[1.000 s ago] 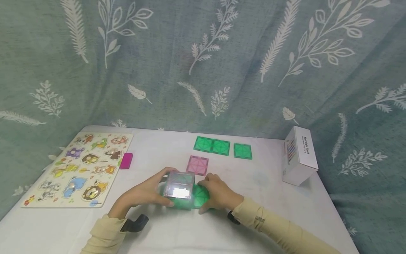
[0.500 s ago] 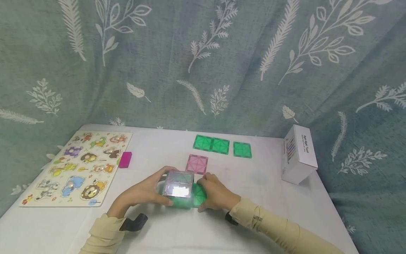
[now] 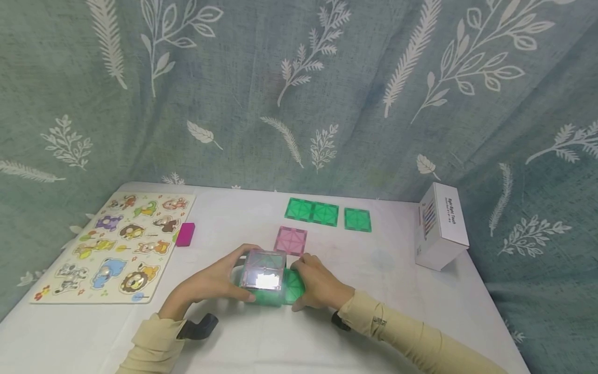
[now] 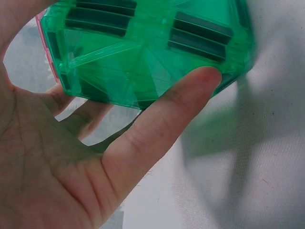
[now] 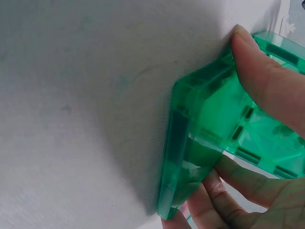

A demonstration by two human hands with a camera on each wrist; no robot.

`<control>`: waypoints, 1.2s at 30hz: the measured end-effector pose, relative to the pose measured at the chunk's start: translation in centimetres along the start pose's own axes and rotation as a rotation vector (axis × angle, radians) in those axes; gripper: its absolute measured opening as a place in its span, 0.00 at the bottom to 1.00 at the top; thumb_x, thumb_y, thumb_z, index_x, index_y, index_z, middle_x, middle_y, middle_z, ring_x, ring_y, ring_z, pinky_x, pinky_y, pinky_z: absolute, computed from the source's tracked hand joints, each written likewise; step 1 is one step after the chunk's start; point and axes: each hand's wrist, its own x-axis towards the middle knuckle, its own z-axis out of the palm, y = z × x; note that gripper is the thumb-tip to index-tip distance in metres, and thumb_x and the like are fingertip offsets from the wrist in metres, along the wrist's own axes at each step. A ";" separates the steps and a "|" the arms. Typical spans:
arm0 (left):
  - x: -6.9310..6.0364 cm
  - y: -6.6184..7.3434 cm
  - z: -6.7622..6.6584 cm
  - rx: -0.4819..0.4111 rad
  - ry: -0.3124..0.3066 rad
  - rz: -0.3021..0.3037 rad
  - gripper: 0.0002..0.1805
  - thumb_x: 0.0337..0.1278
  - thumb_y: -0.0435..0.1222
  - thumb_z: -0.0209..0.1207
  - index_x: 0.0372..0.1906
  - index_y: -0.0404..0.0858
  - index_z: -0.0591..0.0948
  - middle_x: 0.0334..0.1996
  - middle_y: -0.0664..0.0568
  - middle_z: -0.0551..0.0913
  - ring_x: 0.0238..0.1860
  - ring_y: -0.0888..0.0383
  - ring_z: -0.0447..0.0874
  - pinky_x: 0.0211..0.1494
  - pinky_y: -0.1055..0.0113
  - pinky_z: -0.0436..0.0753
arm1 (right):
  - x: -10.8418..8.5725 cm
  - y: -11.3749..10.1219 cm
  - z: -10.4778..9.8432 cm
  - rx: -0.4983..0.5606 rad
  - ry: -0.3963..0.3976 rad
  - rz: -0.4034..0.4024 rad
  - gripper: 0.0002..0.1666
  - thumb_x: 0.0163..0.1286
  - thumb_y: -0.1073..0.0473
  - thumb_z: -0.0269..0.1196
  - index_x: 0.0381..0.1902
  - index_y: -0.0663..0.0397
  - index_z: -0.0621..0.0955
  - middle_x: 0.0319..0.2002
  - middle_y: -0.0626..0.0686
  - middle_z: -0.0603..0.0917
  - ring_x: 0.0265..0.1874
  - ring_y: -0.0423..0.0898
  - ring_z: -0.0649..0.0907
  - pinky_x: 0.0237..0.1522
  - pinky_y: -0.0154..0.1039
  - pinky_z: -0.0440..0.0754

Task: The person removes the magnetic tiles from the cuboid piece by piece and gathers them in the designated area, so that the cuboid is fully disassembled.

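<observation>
A see-through box of magnetic tiles (image 3: 263,271), with a pinkish top and green sides, stands in front of the person. The left hand (image 3: 212,283) grips its left side, and in the left wrist view the thumb lies along a green wall (image 4: 109,57) with dark magnet strips. Against the box's right side, the right hand (image 3: 322,284) holds a green square magnetic tile (image 3: 293,287) by its edges. That tile (image 5: 190,129) appears tilted in the right wrist view, with the thumb on one edge and fingers on the opposite edge. A flat pink tile (image 3: 290,241) lies just behind the box.
Two joined green tiles (image 3: 311,212) and a single green tile (image 3: 357,219) lie farther back on the white table (image 3: 261,343). An animal puzzle board (image 3: 112,249) with a magenta block (image 3: 185,235) is at left. A white box (image 3: 440,227) stands at right.
The right hand and its green tile have shifted very slightly left, toward the box. The left hand keeps its grip, and the other things stay in place.
</observation>
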 end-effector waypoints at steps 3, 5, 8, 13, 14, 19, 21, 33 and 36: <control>0.0 0.0 0.0 -0.007 -0.001 0.007 0.53 0.36 0.41 0.78 0.71 0.53 0.62 0.71 0.45 0.70 0.77 0.31 0.55 0.70 0.24 0.59 | 0.0 0.0 0.0 -0.003 0.004 0.001 0.46 0.43 0.51 0.83 0.59 0.60 0.77 0.49 0.51 0.77 0.48 0.43 0.73 0.55 0.35 0.81; -0.1 0.0 0.0 -0.007 -0.001 0.014 0.53 0.36 0.41 0.78 0.71 0.53 0.62 0.71 0.46 0.70 0.77 0.30 0.55 0.70 0.24 0.59 | 0.0 0.0 0.1 -0.005 0.008 0.000 0.46 0.43 0.51 0.83 0.59 0.60 0.77 0.49 0.51 0.77 0.48 0.43 0.73 0.55 0.35 0.81; 0.0 0.0 0.0 -0.004 0.000 0.018 0.53 0.36 0.41 0.78 0.71 0.52 0.62 0.71 0.46 0.70 0.77 0.30 0.55 0.71 0.24 0.58 | 0.0 -0.1 0.1 -0.010 0.011 0.006 0.46 0.43 0.51 0.84 0.59 0.59 0.77 0.49 0.50 0.77 0.48 0.43 0.73 0.55 0.35 0.81; 0.0 0.1 -0.1 0.003 0.001 0.009 0.53 0.36 0.41 0.78 0.71 0.52 0.62 0.72 0.46 0.69 0.77 0.30 0.54 0.71 0.24 0.57 | 0.1 -0.1 -0.1 -0.020 0.015 0.001 0.46 0.42 0.51 0.84 0.58 0.58 0.77 0.48 0.50 0.77 0.46 0.43 0.74 0.53 0.35 0.81; 0.0 0.1 -0.1 0.003 0.001 0.008 0.53 0.36 0.41 0.78 0.71 0.52 0.62 0.72 0.46 0.69 0.77 0.30 0.54 0.71 0.24 0.57 | 0.1 -0.1 -0.2 -0.024 0.016 0.000 0.46 0.42 0.50 0.84 0.58 0.58 0.77 0.48 0.50 0.78 0.46 0.43 0.74 0.53 0.35 0.80; 0.2 -0.2 0.0 -0.004 0.001 -0.014 0.53 0.36 0.42 0.79 0.71 0.54 0.62 0.72 0.47 0.69 0.77 0.31 0.54 0.72 0.25 0.57 | 0.3 -0.2 -0.1 -0.048 0.018 0.007 0.47 0.38 0.49 0.85 0.56 0.56 0.77 0.45 0.49 0.78 0.44 0.43 0.74 0.51 0.36 0.79; 0.2 -0.2 0.0 -0.005 0.002 -0.021 0.53 0.35 0.42 0.79 0.70 0.55 0.62 0.72 0.48 0.69 0.77 0.32 0.55 0.72 0.25 0.58 | 0.3 -0.3 -0.2 -0.061 0.017 0.014 0.47 0.38 0.49 0.85 0.56 0.55 0.77 0.45 0.49 0.78 0.44 0.43 0.74 0.51 0.37 0.79; 0.0 0.0 0.0 0.001 -0.006 -0.009 0.53 0.36 0.41 0.79 0.71 0.54 0.62 0.71 0.46 0.70 0.77 0.32 0.55 0.72 0.25 0.58 | 0.5 -0.4 -0.5 -0.100 0.008 0.005 0.51 0.35 0.46 0.86 0.57 0.53 0.76 0.46 0.48 0.79 0.44 0.44 0.75 0.50 0.42 0.78; 0.0 0.0 0.0 0.006 -0.008 -0.002 0.52 0.35 0.41 0.78 0.71 0.53 0.62 0.71 0.46 0.70 0.77 0.32 0.56 0.71 0.25 0.58 | 0.6 -0.3 -0.4 -0.064 -0.005 0.016 0.52 0.35 0.48 0.86 0.58 0.53 0.73 0.51 0.49 0.81 0.49 0.45 0.79 0.56 0.45 0.80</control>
